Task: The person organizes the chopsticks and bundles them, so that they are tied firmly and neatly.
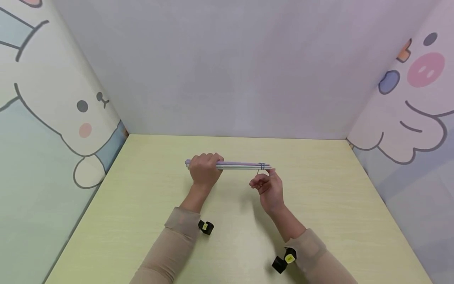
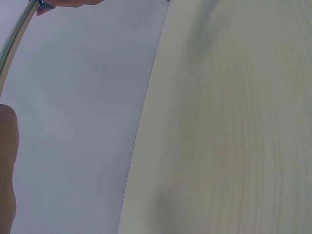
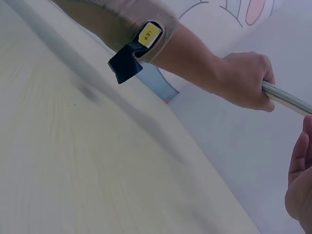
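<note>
Backdrop: a plain grey-lilac wall (image 1: 227, 71) is standing behind, with a cartoon-printed left panel (image 1: 42, 157) and a cartoon-printed right panel (image 1: 422, 173) flanking it.
Table: a pale yellow, wood-grained table (image 1: 142, 197) is spreading below and catching soft shadows.
Sticks: a bundle of slim, straight sticks in pale purple, white and pale green (image 1: 239, 166) is hanging level above the table, between and in front of the forearms.
Band: a thin, dark blue band (image 1: 262, 166) is circling the bundle near its right end.
Progress: the sticks are already lying gathered and parallel, with turns of band around them; a fine strand is dangling towards the right fingers, so the binding is seemingly not finished, and the left end is showing no band outside the fist.
Left hand: the left hand (image 1: 205, 169) is gripping the bundle near its left end, knuckles up, stick ends poking out beyond it.
Right hand: the right hand (image 1: 271, 191) is rising from below, one digit touching the bundle's right end, others bending inward beneath the band; whether they are pinching the strand, one cannot tell.
Forearms: both are reaching forward and inward in beige sleeves (image 1: 170, 246).
</note>
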Demonstrator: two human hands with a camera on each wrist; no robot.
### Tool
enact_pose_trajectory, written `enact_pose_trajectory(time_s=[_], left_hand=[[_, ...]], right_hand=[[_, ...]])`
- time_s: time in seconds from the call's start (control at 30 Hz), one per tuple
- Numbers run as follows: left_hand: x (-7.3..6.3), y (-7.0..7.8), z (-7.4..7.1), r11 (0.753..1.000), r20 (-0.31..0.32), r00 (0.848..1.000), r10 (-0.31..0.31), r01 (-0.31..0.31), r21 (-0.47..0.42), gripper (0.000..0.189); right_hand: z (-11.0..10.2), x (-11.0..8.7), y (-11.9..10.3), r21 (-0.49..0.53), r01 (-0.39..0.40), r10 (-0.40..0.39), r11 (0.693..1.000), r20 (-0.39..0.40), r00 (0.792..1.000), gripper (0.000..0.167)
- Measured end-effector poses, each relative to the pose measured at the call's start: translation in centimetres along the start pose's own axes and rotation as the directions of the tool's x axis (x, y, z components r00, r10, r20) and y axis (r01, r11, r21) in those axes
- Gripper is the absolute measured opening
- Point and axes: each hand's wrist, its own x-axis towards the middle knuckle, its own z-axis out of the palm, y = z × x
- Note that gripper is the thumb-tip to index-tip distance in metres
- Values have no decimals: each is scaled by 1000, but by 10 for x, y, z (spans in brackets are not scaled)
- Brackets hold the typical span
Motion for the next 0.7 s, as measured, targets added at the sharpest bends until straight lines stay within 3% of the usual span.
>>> enact_pose_trajectory(time_s=[0.2, 0.37, 0.7], left_hand=[[2, -1, -2, 999, -38, 998, 48, -49, -20, 26], [3, 0, -7, 997, -27, 997, 71, -72, -41, 26], [5, 0, -9, 997, -20, 998, 67, -68, -30, 29]], right_hand=[[-7, 6, -3, 19, 66, -67, 998, 76, 995, 33], [-11, 11, -5, -24, 138, -134, 990, 129, 983, 32], [-13, 16, -13, -230, 131, -127, 964, 34, 991, 20]])
